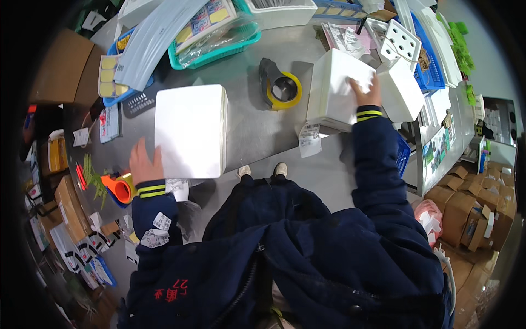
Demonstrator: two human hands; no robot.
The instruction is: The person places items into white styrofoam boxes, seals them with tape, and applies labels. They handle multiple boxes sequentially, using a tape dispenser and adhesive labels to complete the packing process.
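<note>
On the metal table's left half lies a stack of white square sheets or lids (189,131). My left hand (147,161) is at its left edge, fingers apart; whether it touches the stack is unclear. My right hand (367,92) rests with spread fingers on top of a white foam box (335,88), which stands near the table's front edge. Another white foam block (400,90) is just right of that hand. Between box and stack lies a roll of yellow tape in a grey dispenser (281,86). A printed label (310,140) hangs at the box's near edge.
At the back are a teal basket (213,53) with packs and plastic film, a blue basket (429,49) and a white foam box (283,14). An orange tape dispenser (121,188) sits at the front left. Cardboard boxes (468,205) stand on the floor to the right.
</note>
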